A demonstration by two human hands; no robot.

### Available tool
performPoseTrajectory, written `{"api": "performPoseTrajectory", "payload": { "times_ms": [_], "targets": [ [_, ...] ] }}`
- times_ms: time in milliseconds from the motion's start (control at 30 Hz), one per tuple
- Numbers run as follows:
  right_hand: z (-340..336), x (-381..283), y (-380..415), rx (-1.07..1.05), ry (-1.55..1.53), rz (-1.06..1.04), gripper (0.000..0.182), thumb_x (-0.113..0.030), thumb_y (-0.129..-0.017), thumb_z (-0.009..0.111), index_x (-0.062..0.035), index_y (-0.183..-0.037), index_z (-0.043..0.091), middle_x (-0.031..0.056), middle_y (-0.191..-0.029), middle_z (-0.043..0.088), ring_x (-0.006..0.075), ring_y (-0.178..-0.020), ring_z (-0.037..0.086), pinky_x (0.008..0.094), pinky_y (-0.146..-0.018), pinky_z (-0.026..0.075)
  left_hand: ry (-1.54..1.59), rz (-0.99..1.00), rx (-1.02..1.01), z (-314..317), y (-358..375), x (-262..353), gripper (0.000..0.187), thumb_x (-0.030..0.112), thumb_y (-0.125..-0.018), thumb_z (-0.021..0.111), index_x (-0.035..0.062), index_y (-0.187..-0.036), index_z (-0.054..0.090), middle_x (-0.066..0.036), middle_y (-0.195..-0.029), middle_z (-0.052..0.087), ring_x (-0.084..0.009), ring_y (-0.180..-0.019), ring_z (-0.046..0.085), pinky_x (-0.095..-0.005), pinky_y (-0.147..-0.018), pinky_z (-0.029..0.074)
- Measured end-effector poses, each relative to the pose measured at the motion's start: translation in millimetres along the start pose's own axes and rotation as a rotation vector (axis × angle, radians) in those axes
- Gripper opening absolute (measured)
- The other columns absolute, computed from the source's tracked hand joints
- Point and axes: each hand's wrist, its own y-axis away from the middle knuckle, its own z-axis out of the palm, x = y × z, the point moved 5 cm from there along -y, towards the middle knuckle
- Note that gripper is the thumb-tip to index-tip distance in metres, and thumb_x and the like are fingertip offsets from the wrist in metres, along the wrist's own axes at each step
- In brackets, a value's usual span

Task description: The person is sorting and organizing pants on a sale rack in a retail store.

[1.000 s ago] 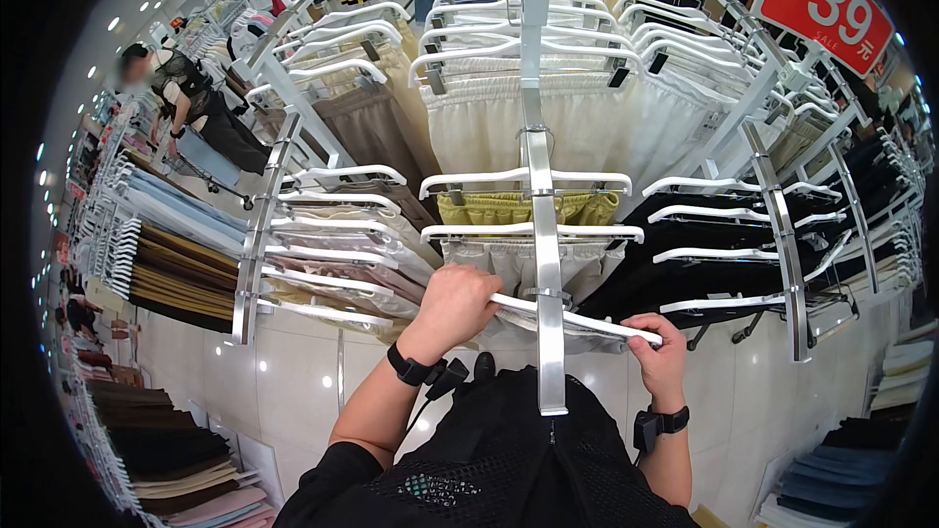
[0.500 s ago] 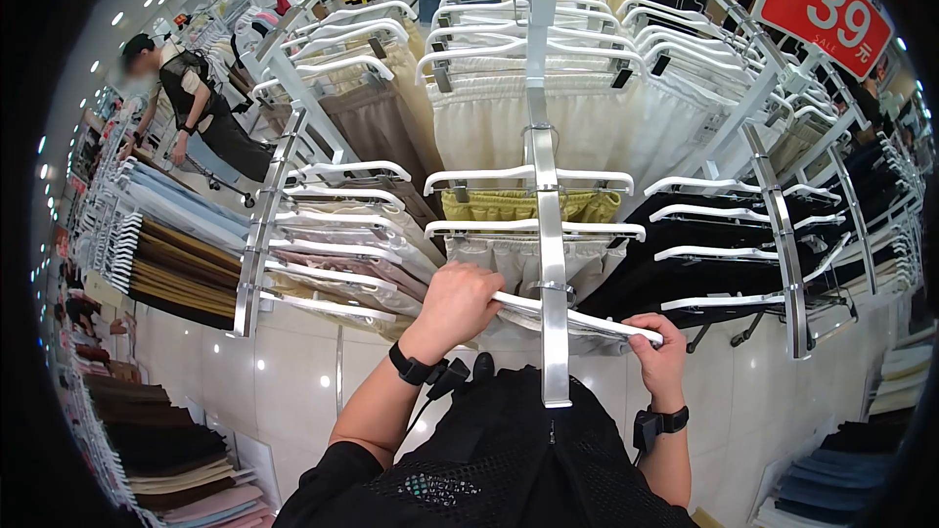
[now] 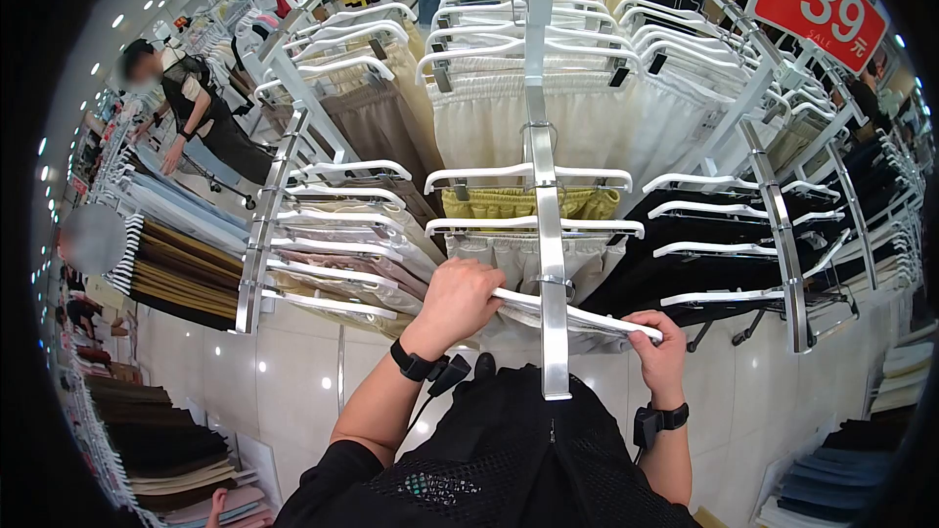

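Observation:
A white hanger (image 3: 597, 321) with a pale garment hangs at the front of the central metal rail (image 3: 555, 332). My left hand (image 3: 460, 298) is closed around its left end, and my right hand (image 3: 660, 347) pinches its right end. Just behind it, another white hanger (image 3: 489, 226) carries light grey trousers (image 3: 489, 252). Farther back on the same rail is a yellow-green garment (image 3: 577, 203) with a gathered waist. The lower part of the held garment is mostly hidden behind the rail and my body.
Side rails hold pale garments (image 3: 342, 235) on the left and black ones (image 3: 704, 264) on the right. A red price sign (image 3: 824, 2) stands at the upper right. Another person (image 3: 191, 98) stands at the upper left. Folded clothes (image 3: 841, 469) lie at the lower right.
The person at the upper left has shifted their arms. A blurred head shape and, lower down, a hand have appeared at the left. My hands are nearly unchanged on the hanger.

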Motion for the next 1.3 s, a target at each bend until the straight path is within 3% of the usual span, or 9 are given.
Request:
{"api": "performPoseTrajectory", "payload": {
  "times_ms": [800, 867, 900, 967, 1067, 1133, 1233, 1267, 1300],
  "targets": [
    [-2.1, -3.4, 4.1, -0.019, 0.009, 0.008, 0.019, -0.016, -0.103, 0.082, 0.0005, -0.11, 0.075, 0.01, -0.112, 0.079, 0.0158, -0.101, 0.071, 0.0312, -0.092, 0.056, 0.019, -0.013, -0.006, -0.7, 17.4, 6.8, 0.026, 0.023, -0.082, 0.091, 0.0123, -0.099, 0.076, -0.006, -0.09, 0.076, -0.0317, -0.093, 0.072, -0.0476, -0.085, 0.054],
    [-3.1, -2.7, 3.7, -0.017, 0.012, 0.012, 0.019, -0.015, -0.103, 0.082, 0.0005, -0.111, 0.075, 0.01, -0.112, 0.079, 0.0157, -0.101, 0.071, 0.0312, -0.092, 0.056, 0.076, -0.012, 0.052, -8.8, 18.7, 8.8, 0.038, 0.026, -0.081, 0.094, 0.0118, -0.112, 0.078, -0.008, -0.105, 0.077, -0.0322, -0.104, 0.071, -0.0477, -0.091, 0.056],
    [-3.9, -1.4, 3.4, -0.027, 0.023, 0.007, 0.019, -0.015, -0.103, 0.081, 0.0004, -0.112, 0.075, 0.0095, -0.113, 0.079, 0.0151, -0.102, 0.071, 0.0308, -0.092, 0.056, 0.076, -0.011, 0.052, -10.2, 19.6, 9.1, 0.038, 0.026, -0.081, 0.094, 0.0118, -0.112, 0.078, -0.008, -0.105, 0.077, -0.0322, -0.104, 0.071, -0.0477, -0.091, 0.056],
    [-4.2, -0.9, 3.6, -0.037, 0.036, 0.003, 0.019, -0.015, -0.103, 0.081, 0.0003, -0.114, 0.076, 0.009, -0.114, 0.079, 0.0145, -0.102, 0.071, 0.0305, -0.091, 0.056, 0.209, 0.0, 0.206, -19.8, 22.9, 8.2, 0.052, 0.027, -0.08, 0.095, 0.0108, -0.127, 0.078, -0.011, -0.122, 0.075, -0.0353, -0.117, 0.069, -0.048, -0.101, 0.056],
    [-0.8, -6.3, 2.7, -0.026, 0.103, 0.039, 0.021, -0.014, -0.101, 0.082, -0.0003, -0.116, 0.077, 0.0093, -0.12, 0.078, 0.0178, -0.109, 0.071, 0.0329, -0.097, 0.055, 0.28, -0.047, 0.33, -27.1, 30.3, 0.8, 0.058, 0.023, -0.08, 0.096, 0.008, -0.133, 0.076, -0.014, -0.133, 0.073, -0.0383, -0.126, 0.067, -0.0484, -0.108, 0.055],
    [2.0, -28.6, 3.2, 0.092, 0.412, -0.241, 0.028, -0.016, -0.099, 0.084, -0.0011, -0.121, 0.076, 0.0117, -0.129, 0.077, 0.0241, -0.121, 0.07, 0.0379, -0.108, 0.053, 0.307, -0.094, 0.38, -30.4, 39.8, -5.7, 0.059, 0.022, -0.081, 0.097, 0.0068, -0.134, 0.076, -0.014, -0.135, 0.073, -0.0385, -0.128, 0.067, -0.0486, -0.109, 0.055],
    [5.8, -53.9, 5.8, 0.103, 0.434, -0.346, 0.037, -0.02, -0.097, 0.085, -0.0018, -0.127, 0.074, 0.0145, -0.136, 0.075, 0.0294, -0.131, 0.067, 0.0422, -0.117, 0.048, 0.334, -0.158, 0.476, -43.3, 58.7, -14.2, 0.057, 0.017, -0.082, 0.096, 0.0029, -0.133, 0.075, -0.015, -0.137, 0.074, -0.0382, -0.129, 0.068, -0.0478, -0.11, 0.055],
    [6.0, -59.8, 5.7, 0.072, 0.44, -0.387, 0.043, -0.026, -0.099, 0.085, -0.0029, -0.133, 0.071, 0.0155, -0.138, 0.075, 0.0304, -0.133, 0.066, 0.0439, -0.118, 0.047, 0.34, -0.183, 0.531, -49.4, 66.1, -19.2, 0.053, 0.015, -0.084, 0.095, 0.0023, -0.132, 0.076, -0.016, -0.136, 0.075, -0.0382, -0.128, 0.069, -0.047, -0.11, 0.055],
    [10.7, -67.5, 4.4, 0.088, 0.378, -0.424, 0.044, -0.027, -0.094, 0.09, -0.0012, -0.126, 0.074, 0.0175, -0.133, 0.077, 0.0333, -0.125, 0.07, 0.0452, -0.11, 0.053, 0.344, -0.209, 0.588, -56.1, 73.5, -23.9, 0.05, 0.014, -0.085, 0.093, 0.0018, -0.131, 0.076, -0.017, -0.135, 0.075, -0.0382, -0.126, 0.07, -0.0463, -0.11, 0.055]
  ]
}}
